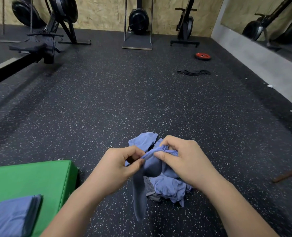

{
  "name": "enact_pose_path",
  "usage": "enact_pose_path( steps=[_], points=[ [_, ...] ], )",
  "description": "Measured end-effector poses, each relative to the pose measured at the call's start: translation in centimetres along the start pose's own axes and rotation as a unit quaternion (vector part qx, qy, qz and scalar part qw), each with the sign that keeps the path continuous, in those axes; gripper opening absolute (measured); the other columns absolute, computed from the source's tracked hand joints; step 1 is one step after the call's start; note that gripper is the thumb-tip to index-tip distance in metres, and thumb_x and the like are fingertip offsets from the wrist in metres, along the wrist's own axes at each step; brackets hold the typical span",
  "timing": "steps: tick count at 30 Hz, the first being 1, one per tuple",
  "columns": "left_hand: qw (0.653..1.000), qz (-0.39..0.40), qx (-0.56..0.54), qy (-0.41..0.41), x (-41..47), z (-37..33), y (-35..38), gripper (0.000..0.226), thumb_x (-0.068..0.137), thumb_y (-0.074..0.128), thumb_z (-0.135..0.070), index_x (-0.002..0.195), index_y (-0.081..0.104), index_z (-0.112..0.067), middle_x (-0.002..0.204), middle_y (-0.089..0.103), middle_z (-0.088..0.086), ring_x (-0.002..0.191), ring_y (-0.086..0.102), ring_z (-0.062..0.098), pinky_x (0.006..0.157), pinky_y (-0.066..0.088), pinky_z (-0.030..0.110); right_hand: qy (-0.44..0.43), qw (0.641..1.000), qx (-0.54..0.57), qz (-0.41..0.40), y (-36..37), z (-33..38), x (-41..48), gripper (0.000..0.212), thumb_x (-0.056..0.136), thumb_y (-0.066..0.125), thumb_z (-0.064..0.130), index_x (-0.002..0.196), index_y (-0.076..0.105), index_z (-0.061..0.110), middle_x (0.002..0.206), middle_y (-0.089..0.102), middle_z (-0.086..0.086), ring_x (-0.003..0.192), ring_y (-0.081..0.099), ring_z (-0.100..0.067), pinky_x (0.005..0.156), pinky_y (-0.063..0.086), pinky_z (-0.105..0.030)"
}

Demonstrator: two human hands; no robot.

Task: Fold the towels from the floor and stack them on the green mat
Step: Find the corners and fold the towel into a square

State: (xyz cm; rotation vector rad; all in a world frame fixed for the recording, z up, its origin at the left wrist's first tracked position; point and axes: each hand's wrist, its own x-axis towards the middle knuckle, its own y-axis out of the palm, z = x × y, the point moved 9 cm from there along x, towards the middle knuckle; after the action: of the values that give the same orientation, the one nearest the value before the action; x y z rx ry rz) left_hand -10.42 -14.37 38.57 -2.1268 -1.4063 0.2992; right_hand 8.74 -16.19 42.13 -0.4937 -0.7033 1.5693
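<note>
**Both hands held one blue towel over the pile on the floor.**

The left hand (119,165) pinched the top edge of the towel (152,168) between thumb and fingers. The right hand (184,161), just beside it, gripped the same edge with curled fingers, so the two hands were close together. The towel hung from them, and a darker strip of it trailed down toward the near side. Under and behind it, a crumpled pile (169,187) of blue towels lay on the speckled black floor (107,100). At the near left sat the green mat (30,177), with a stack (13,216) of folded towels on its near part. Far to the right, a red plate (203,56) and black bands (194,72) lay on the floor. Machines (138,19) stood along the far wall.
</note>
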Motion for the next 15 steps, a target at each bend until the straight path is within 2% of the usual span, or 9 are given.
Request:
enact_pose_path(
  steps=[4, 7, 10, 13, 15],
  points=[
    [1.0, -0.004, 0.017, -0.021, 0.1, 1.2, -0.4, 0.015, 0.097, 0.076, -0.015, 0.089, 0.076, -0.027, 0.067, 0.064, -0.018, 0.054, 0.046, 0.0, 0.056, 0.037, 0.017, 0.012, 0.998, 0.01, -0.066, -1.9, -0.3, 0.0, 0.019, 0.095, 0.076, 0.038, 0.089, 0.065, 0.024, 0.068, 0.066, 0.003, 0.065, 0.06, -0.017, 0.066, 0.053, -0.041],
    [0.999, -0.02, 0.041, -0.028, 0.2, 1.6, -1.5, 0.014, 0.096, 0.076, -0.013, 0.087, 0.074, -0.024, 0.064, 0.062, -0.016, 0.054, 0.047, -0.001, 0.056, 0.037, 0.014, 0.019, 0.992, -0.001, -0.128, -3.8, -0.5, -0.1, 0.018, 0.096, 0.075, 0.037, 0.09, 0.066, 0.024, 0.07, 0.067, 0.007, 0.067, 0.063, -0.014, 0.065, 0.054, -0.04],
    [0.995, -0.041, 0.081, -0.035, 0.4, 2.0, -2.7, 0.013, 0.093, 0.074, -0.014, 0.087, 0.074, -0.025, 0.068, 0.066, -0.01, 0.056, 0.049, 0.001, 0.057, 0.042, 0.018, 0.032, 0.983, -0.001, -0.181, -5.6, -0.9, -0.4, 0.018, 0.098, 0.073, 0.035, 0.089, 0.066, 0.023, 0.072, 0.069, 0.006, 0.069, 0.066, -0.015, 0.067, 0.054, -0.039],
    [0.991, -0.059, 0.107, -0.048, 0.4, 2.6, -3.9, 0.018, 0.091, 0.073, -0.016, 0.086, 0.074, -0.034, 0.068, 0.068, -0.015, 0.059, 0.058, 0.004, 0.061, 0.047, 0.02, 0.047, 0.971, 0.009, -0.233, -7.2, -1.3, -0.9, 0.015, 0.099, 0.074, 0.029, 0.087, 0.066, 0.025, 0.071, 0.068, 0.004, 0.068, 0.065, -0.016, 0.063, 0.051, -0.035],
    [0.99, -0.072, 0.107, -0.06, 0.3, 2.8, -4.7, 0.02, 0.092, 0.073, -0.016, 0.086, 0.075, -0.035, 0.06, 0.064, -0.02, 0.054, 0.055, 0.002, 0.056, 0.042, 0.016, 0.06, 0.962, 0.005, -0.265, -8.2, -1.8, -1.1, 0.014, 0.099, 0.074, 0.026, 0.087, 0.066, 0.025, 0.07, 0.068, 0.004, 0.066, 0.063, -0.015, 0.061, 0.048, -0.033]
  ],
)
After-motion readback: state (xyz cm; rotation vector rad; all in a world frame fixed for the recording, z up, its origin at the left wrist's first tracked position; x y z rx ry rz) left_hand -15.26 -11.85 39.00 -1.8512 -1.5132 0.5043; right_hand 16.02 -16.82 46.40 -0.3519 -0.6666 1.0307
